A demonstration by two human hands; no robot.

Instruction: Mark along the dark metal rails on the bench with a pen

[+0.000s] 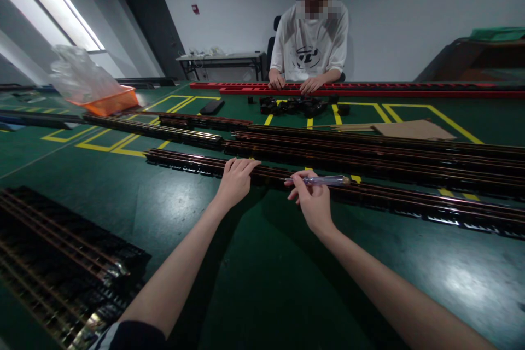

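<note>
A long dark rail (188,162) with copper-coloured strips along it lies across the green table in front of me. My left hand (237,180) is on this rail, its fingers bent over the top and far edge; the thumb is hidden. Just to the right, my right hand (314,202) is closed around a slim screwdriver (330,180) with a see-through purplish handle. The screwdriver is held nearly level above the rail, its thin shaft pointing left. Whether its tip touches the rail, I cannot tell.
Several similar rails (369,153) lie behind, and more rails (61,240) are at the lower left. Across the table (176,202) sits a person (309,44) with hands at red rails (369,90). An orange basket (109,103), dark phone-like slab (212,106) and cardboard (414,129) lie farther back.
</note>
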